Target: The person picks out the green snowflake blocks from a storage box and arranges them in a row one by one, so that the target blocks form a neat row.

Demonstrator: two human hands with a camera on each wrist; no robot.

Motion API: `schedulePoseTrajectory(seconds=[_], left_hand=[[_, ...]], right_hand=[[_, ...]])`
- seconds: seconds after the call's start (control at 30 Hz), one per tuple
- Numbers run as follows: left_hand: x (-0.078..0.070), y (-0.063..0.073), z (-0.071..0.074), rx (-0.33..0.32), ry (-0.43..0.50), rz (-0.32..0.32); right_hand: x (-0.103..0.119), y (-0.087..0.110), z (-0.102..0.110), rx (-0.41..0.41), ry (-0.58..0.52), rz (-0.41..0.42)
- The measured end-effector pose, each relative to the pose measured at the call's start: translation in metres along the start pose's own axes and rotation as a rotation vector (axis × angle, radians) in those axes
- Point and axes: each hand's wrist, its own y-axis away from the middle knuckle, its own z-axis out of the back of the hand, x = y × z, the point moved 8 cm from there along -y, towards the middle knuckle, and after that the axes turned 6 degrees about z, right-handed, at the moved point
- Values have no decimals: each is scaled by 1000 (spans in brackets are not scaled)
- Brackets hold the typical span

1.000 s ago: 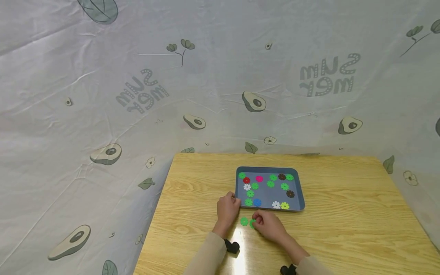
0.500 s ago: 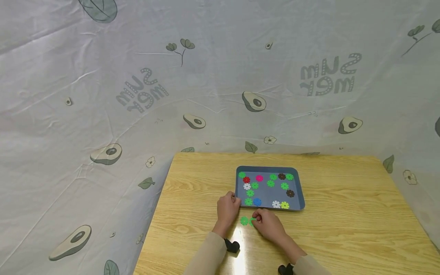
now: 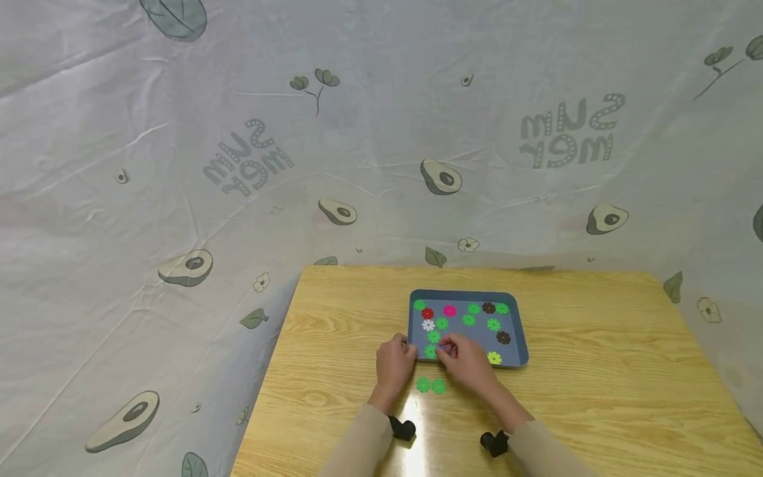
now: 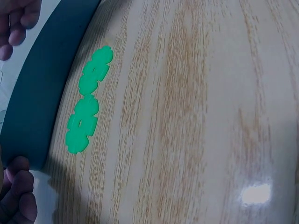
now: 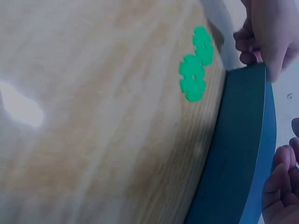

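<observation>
My left hand [image 3: 395, 363] grips the front left corner of the grey-blue tray [image 3: 522, 334]; in the right wrist view its curled fingers [image 5: 246, 44] are at the rim. My right hand [image 3: 469, 363] reaches over the tray's front edge. Its curled fingertips pinch a blue notched plastic disc [image 3: 444, 347], mostly hidden by them. In front of the tray, two green notched discs, a left one [image 3: 423, 385] and a right one [image 3: 438, 386], lie side by side on the wood, edges meeting. Beside the right fingertips lies another green disc [image 3: 431, 352] inside the tray.
The tray holds several more discs, among them a yellow disc [image 3: 494, 358], a red disc [image 3: 427, 313], a pink disc [image 3: 450, 311] and a brown disc [image 3: 503, 338]. It stands on a wooden table [image 3: 602, 371] before a printed curtain [image 3: 381, 132].
My right hand has let go of the right green disc on the table and moved up over the tray's front edge to the blue disc. The left hand stays at the corner.
</observation>
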Motion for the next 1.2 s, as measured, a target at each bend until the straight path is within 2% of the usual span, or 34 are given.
schedulePoseTrajectory(seconds=[0.13,0.3,0.57,0.77,1.03,1.2], left_hand=[[-1,1,0,-12,11,-21],[2,0,-1,-5,2,-5],[3,-1,-1,6,9,15],[3,-1,-2,12,12,17],[1,0,0,7,-1,8],[2,-1,-1,11,-8,18]], right_hand=[[-8,-19,0,3,13,-46],[-22,-33,-10,47,76,-104],[-37,-44,-27,106,183,-125],[-39,-50,-31,140,221,-137],[-46,-51,-30,115,151,-183],[-43,-50,-28,88,110,-144]])
